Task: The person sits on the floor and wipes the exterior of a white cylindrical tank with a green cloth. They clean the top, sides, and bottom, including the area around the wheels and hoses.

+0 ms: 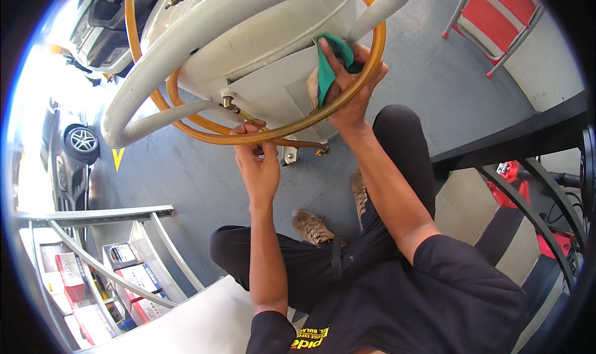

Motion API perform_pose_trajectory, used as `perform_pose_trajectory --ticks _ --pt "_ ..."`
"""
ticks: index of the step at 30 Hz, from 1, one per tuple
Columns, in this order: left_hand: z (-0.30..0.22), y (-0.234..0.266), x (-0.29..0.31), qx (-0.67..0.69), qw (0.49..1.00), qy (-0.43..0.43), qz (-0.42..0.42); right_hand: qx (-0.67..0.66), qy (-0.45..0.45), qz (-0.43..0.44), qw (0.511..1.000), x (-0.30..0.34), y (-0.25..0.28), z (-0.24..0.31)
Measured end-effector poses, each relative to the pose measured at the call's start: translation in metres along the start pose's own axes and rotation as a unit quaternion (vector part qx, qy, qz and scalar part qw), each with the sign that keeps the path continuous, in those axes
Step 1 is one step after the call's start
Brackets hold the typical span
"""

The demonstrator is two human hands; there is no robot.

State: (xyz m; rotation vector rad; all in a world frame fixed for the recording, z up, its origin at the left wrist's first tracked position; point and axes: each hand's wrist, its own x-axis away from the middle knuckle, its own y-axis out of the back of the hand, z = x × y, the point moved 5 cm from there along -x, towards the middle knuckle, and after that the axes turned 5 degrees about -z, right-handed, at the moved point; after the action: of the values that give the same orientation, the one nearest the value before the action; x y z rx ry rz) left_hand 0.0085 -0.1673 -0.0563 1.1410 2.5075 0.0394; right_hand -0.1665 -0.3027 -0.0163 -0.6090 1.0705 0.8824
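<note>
Before me stands a cream-coloured metal tank [267, 56] with a thick tubular handle [205, 40]. An amber braided hose [298, 125] loops around it. My left hand [256, 161] pinches the hose at the lower part of the loop, below a brass fitting [229, 101] on the tank. Farther right, my right hand [357, 96] presses a green cloth [333, 62] against the tank's side, one finger stretched over it. The hose crosses in front of that hand. A hose end with a brass connector [321, 150] hangs near the tank's small foot or caster [289, 155].
A red folding chair [500, 16] stands at the far right. Nearer on that side is a black metal railing [515, 137] over steps. Boxes fill a metal rack [133, 273] at the lower left. Parked cars [81, 140] are at the left, on a grey floor [205, 174].
</note>
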Motion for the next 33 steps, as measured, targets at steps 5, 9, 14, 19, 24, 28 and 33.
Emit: perform_pose_trajectory --ticks 5,9,14,19,24,28,33 --pt "0.004 0.001 -0.005 0.011 1.0 0.016 -0.018 -0.002 -0.08 0.0 0.997 0.038 0.007 -0.011" --pt "0.002 0.001 -0.003 0.015 1.0 0.009 -0.024 -0.032 -0.233 -0.023 0.972 0.039 0.01 -0.017" --pt "-0.003 0.004 -0.001 -0.01 1.0 0.0 -0.027 -0.04 -0.395 -0.099 0.912 0.045 0.029 -0.071" --pt "-0.005 0.01 -0.002 -0.052 0.998 0.01 -0.018 -0.092 -0.086 -0.165 0.978 -0.05 0.074 -0.007" --pt "-0.008 0.011 -0.004 -0.089 0.996 -0.008 -0.024 -0.003 0.028 0.05 0.998 -0.041 -0.003 0.068" --pt "-0.013 0.013 -0.01 -0.101 0.994 -0.007 -0.034 -0.023 0.12 0.037 0.992 -0.014 -0.02 0.094" --pt "-0.02 0.017 -0.007 -0.1 0.993 -0.019 -0.054 0.031 0.236 0.061 0.969 -0.012 -0.036 0.11"
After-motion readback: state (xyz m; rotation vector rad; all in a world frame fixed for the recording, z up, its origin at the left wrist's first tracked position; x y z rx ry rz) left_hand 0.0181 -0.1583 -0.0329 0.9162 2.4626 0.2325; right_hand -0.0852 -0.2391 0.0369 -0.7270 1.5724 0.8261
